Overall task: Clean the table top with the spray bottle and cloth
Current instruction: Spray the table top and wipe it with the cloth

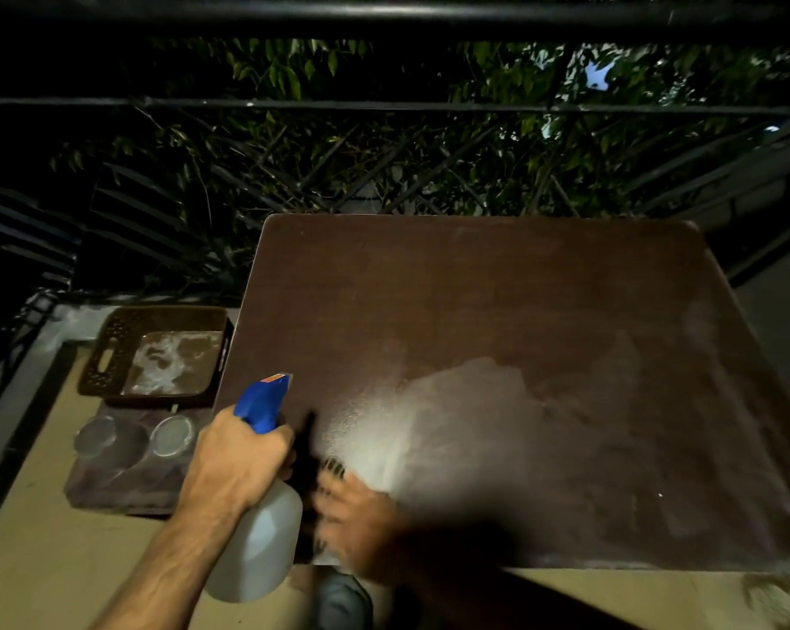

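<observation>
The dark brown table top fills the middle and right of the view, with a pale wet smear across its near half. My left hand grips the neck of a spray bottle with a blue trigger head and a white body, held upright over the table's near-left corner, nozzle facing the table. My right hand is blurred by motion and pressed flat at the near-left edge. A dark ribbed cloth peeks out past its fingertips; the rest is hidden under the hand.
Left of the table, a brown perforated basket holds a smeared brown board. In front of it, two round clear dishes sit on a dark mat. A black metal railing with foliage runs behind. Beige floor lies below.
</observation>
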`<move>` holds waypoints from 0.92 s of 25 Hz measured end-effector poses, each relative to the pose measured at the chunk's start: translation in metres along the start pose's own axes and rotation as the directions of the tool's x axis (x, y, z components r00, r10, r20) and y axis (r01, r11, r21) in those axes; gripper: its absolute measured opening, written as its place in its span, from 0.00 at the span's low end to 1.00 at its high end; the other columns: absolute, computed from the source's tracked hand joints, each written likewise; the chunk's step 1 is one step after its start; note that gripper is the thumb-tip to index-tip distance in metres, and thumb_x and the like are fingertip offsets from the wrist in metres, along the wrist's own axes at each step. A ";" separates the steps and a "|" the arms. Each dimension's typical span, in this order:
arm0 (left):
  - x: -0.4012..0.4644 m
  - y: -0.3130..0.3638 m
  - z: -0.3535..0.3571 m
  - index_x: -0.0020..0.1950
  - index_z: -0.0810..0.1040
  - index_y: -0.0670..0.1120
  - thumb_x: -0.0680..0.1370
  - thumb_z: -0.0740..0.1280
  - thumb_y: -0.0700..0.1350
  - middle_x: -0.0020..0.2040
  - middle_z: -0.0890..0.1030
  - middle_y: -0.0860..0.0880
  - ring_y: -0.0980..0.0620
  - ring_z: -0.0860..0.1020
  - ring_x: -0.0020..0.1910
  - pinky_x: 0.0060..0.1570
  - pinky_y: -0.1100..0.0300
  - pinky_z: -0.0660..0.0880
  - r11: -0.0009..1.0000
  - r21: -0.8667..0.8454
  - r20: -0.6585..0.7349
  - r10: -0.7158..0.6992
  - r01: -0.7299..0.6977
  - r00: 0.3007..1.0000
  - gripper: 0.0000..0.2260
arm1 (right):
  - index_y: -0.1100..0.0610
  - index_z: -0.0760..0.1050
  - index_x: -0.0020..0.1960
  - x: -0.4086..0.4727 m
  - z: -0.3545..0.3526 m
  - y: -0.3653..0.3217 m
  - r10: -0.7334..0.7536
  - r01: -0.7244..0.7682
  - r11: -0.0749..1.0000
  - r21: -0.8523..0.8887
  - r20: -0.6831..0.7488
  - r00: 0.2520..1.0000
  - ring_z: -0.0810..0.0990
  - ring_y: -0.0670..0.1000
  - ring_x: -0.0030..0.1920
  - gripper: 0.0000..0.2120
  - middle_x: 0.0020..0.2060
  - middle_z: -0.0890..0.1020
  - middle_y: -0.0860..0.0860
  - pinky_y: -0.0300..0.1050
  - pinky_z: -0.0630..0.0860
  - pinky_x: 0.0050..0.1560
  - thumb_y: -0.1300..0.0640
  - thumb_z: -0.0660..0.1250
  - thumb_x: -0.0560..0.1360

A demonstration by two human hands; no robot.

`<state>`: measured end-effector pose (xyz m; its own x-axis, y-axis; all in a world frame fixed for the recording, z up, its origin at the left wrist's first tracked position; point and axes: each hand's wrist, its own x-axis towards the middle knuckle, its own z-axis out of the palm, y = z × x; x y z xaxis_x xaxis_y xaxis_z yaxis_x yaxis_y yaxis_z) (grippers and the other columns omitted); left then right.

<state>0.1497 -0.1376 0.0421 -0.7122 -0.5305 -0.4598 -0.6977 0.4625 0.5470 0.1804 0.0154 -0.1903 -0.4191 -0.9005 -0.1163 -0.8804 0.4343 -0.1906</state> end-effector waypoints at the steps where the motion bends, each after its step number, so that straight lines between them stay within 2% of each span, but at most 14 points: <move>1: 0.001 0.001 0.004 0.35 0.82 0.44 0.71 0.71 0.42 0.27 0.84 0.47 0.47 0.83 0.31 0.38 0.52 0.78 1.000 -0.001 0.013 0.008 -0.008 1.000 0.05 | 0.42 0.75 0.65 -0.007 0.008 -0.004 -0.030 0.031 0.999 -0.013 0.070 0.997 0.63 0.51 0.74 0.16 0.70 0.71 0.44 0.57 0.39 0.75 0.43 0.59 0.78; 2: 0.001 0.002 0.007 0.35 0.82 0.44 0.71 0.71 0.42 0.27 0.84 0.47 0.48 0.83 0.31 0.36 0.53 0.78 1.000 0.005 0.023 0.015 -0.015 1.000 0.05 | 0.42 0.73 0.67 -0.013 0.012 0.001 -0.045 0.048 0.998 -0.037 0.070 0.997 0.62 0.49 0.75 0.18 0.71 0.70 0.43 0.56 0.36 0.75 0.44 0.57 0.79; 4: 0.000 0.005 0.013 0.36 0.83 0.44 0.71 0.71 0.42 0.27 0.84 0.47 0.51 0.83 0.30 0.34 0.56 0.75 0.999 0.027 0.035 0.035 -0.036 0.999 0.04 | 0.43 0.72 0.69 -0.024 -0.001 0.020 -0.022 0.021 0.997 -0.077 -0.012 1.000 0.62 0.52 0.75 0.20 0.71 0.71 0.45 0.55 0.44 0.76 0.46 0.59 0.77; 5: 0.000 0.008 0.016 0.37 0.83 0.44 0.71 0.71 0.42 0.28 0.85 0.47 0.52 0.83 0.30 0.34 0.57 0.75 0.998 0.034 0.041 0.043 -0.044 0.998 0.04 | 0.45 0.72 0.69 -0.026 -0.014 0.035 0.012 -0.014 1.000 -0.024 -0.067 0.998 0.61 0.54 0.75 0.21 0.71 0.71 0.48 0.55 0.48 0.75 0.49 0.61 0.76; 8: 0.000 0.016 0.024 0.37 0.84 0.41 0.72 0.70 0.42 0.27 0.84 0.47 0.51 0.82 0.31 0.32 0.58 0.73 0.994 0.088 0.063 0.058 -0.063 0.996 0.06 | 0.49 0.68 0.73 -0.026 -0.047 0.077 0.324 -0.283 0.933 0.223 -0.172 0.930 0.54 0.57 0.77 0.26 0.75 0.66 0.51 0.58 0.43 0.75 0.58 0.64 0.76; 10: -0.003 0.024 0.029 0.38 0.84 0.40 0.73 0.70 0.42 0.28 0.85 0.46 0.51 0.81 0.33 0.31 0.58 0.71 0.991 0.113 0.080 0.062 -0.071 0.995 0.07 | 0.49 0.69 0.72 -0.029 -0.053 0.081 0.457 -0.400 0.873 0.279 -0.184 0.870 0.57 0.60 0.76 0.26 0.74 0.67 0.51 0.61 0.49 0.74 0.58 0.66 0.75; 11: -0.006 0.029 0.032 0.39 0.84 0.41 0.73 0.70 0.42 0.29 0.85 0.46 0.51 0.82 0.33 0.32 0.58 0.72 0.991 0.107 0.096 0.071 -0.081 0.993 0.06 | 0.49 0.72 0.70 -0.032 -0.050 0.073 0.447 -0.397 0.881 0.258 -0.176 0.877 0.60 0.60 0.75 0.24 0.73 0.69 0.52 0.62 0.53 0.74 0.57 0.67 0.74; 13: -0.012 0.039 0.037 0.38 0.83 0.44 0.73 0.70 0.41 0.29 0.85 0.46 0.50 0.82 0.35 0.35 0.57 0.73 0.988 0.097 0.124 0.110 -0.122 0.986 0.04 | 0.47 0.77 0.62 -0.038 -0.038 0.040 0.324 -0.309 0.943 0.122 -0.129 0.937 0.64 0.59 0.73 0.17 0.68 0.74 0.51 0.61 0.60 0.73 0.52 0.68 0.73; 15: -0.018 0.046 0.040 0.38 0.83 0.46 0.73 0.70 0.41 0.28 0.85 0.47 0.50 0.81 0.34 0.33 0.57 0.72 0.981 0.111 0.142 0.145 -0.161 0.979 0.05 | 0.47 0.78 0.57 -0.049 -0.019 0.012 0.196 -0.192 0.980 0.050 -0.105 0.975 0.62 0.58 0.74 0.11 0.65 0.75 0.50 0.58 0.54 0.76 0.50 0.65 0.75; 17: -0.021 0.052 0.042 0.38 0.82 0.46 0.73 0.70 0.41 0.26 0.84 0.48 0.51 0.81 0.33 0.33 0.57 0.71 0.975 0.126 0.148 0.161 -0.180 0.976 0.05 | 0.50 0.76 0.60 -0.059 -0.007 0.016 0.091 -0.084 0.995 0.060 -0.125 0.988 0.60 0.58 0.74 0.12 0.66 0.74 0.52 0.57 0.51 0.76 0.52 0.65 0.77; 19: -0.023 0.056 0.043 0.37 0.83 0.46 0.73 0.70 0.41 0.25 0.84 0.49 0.54 0.80 0.32 0.31 0.58 0.70 0.970 0.151 0.152 0.169 -0.191 0.974 0.06 | 0.54 0.75 0.64 -0.064 -0.010 0.045 0.058 -0.034 0.988 0.150 -0.159 0.986 0.59 0.59 0.75 0.17 0.68 0.73 0.55 0.57 0.51 0.75 0.57 0.67 0.76; 21: -0.027 0.060 0.044 0.37 0.84 0.44 0.74 0.69 0.41 0.25 0.84 0.51 0.56 0.79 0.29 0.30 0.59 0.69 0.967 0.167 0.165 0.164 -0.191 0.973 0.07 | 0.53 0.72 0.70 -0.063 -0.030 0.086 0.234 -0.194 0.959 0.207 -0.189 0.954 0.55 0.58 0.77 0.22 0.74 0.67 0.53 0.58 0.47 0.76 0.60 0.65 0.76; 23: -0.030 0.062 0.045 0.36 0.84 0.44 0.74 0.69 0.41 0.24 0.83 0.52 0.57 0.79 0.30 0.30 0.59 0.69 0.967 0.171 0.165 0.159 -0.187 0.973 0.07 | 0.49 0.65 0.75 -0.063 -0.054 0.134 0.479 -0.423 0.860 0.284 -0.165 0.862 0.51 0.57 0.77 0.26 0.77 0.61 0.50 0.58 0.44 0.76 0.60 0.63 0.78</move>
<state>0.1243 -0.0606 0.0588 -0.8168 -0.3256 -0.4762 -0.5551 0.6683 0.4952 0.0765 0.1292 -0.1563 -0.8196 -0.5722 -0.0303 -0.5169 0.7611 -0.3918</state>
